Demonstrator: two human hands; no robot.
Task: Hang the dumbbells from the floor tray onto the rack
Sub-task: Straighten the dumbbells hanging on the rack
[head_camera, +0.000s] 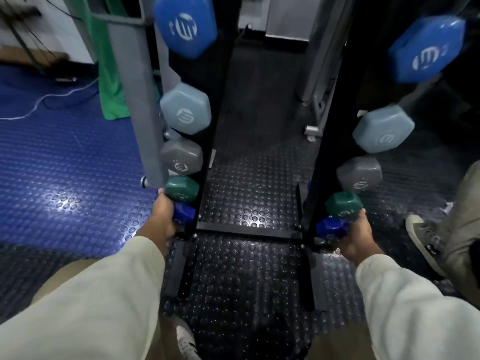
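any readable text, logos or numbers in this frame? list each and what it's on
No word reads cleanly.
White round striped logo, no letters: on every dumbbell end, e.g. top left blue dumbbell and pale blue dumbbell.
Small weight figures beside the logo on the grey dumbbell and right green dumbbell: too blurred to read.

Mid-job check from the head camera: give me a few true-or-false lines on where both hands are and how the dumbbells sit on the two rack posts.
1. Both hands are low on the rack, at the dark blue dumbbells. True: left hand, right hand.
2. The bright blue dumbbells hang lowest. False: they hang highest.
3. Green dumbbells sit just above the dark blue ones. True.
4. The left hand is raised to the top peg. False: it is near the rack's base.
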